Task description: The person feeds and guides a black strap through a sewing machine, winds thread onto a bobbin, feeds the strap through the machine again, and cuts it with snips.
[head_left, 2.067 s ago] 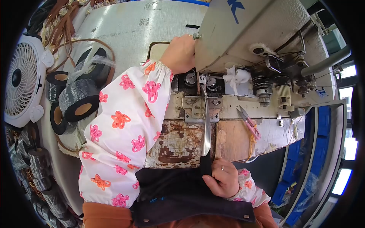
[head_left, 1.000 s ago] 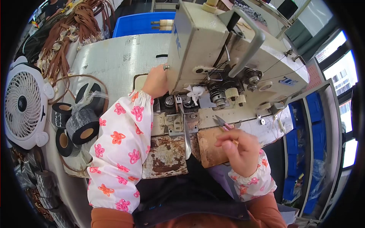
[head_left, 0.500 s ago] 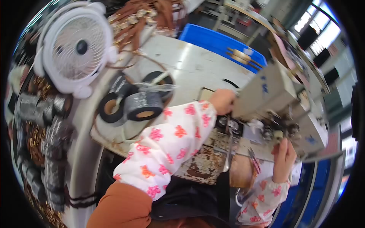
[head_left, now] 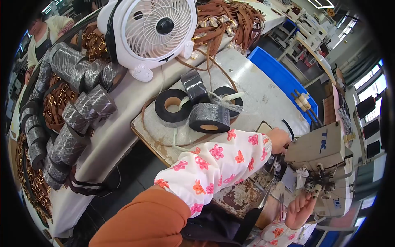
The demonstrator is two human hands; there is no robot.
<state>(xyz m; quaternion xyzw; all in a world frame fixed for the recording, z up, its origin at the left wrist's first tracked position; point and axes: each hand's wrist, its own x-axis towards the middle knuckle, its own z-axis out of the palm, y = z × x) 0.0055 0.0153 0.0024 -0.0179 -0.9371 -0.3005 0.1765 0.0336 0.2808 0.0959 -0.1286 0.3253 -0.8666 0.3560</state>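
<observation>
Resting against the left side of the sewing machine (head_left: 314,144), the left hand (head_left: 279,140) has its fingers bent and mostly out of sight, so I cannot tell whether they grip anything. The right hand (head_left: 299,210) is raised at the front of the machine, its fingers part-curled by the round knobs (head_left: 319,187); whether they pinch a knob or only hover beside it cannot be told.

The black strip (head_left: 251,220) leads from the metal guide (head_left: 265,197) and hangs over the near edge of the desk (head_left: 255,86), towards the right. Judging by this, the work is partway: the strip is set in the guide, while the hanging length is not yet through. A thin black piece (head_left: 289,128) curves out past the left hand towards the far edge; I cannot tell whether it joins the same strip, nor can I make out any stitching, so how much is finished stays unclear. The scissors (head_left: 282,201) lie beside the guide, near the right hand but out of its grasp.

Four rolls of black tape (head_left: 210,117) sit together near the desk's near-left corner, away from both hands. A white fan (head_left: 158,31) stands just past the left edge, and a blue bin (head_left: 284,82) lies along the far edge.
</observation>
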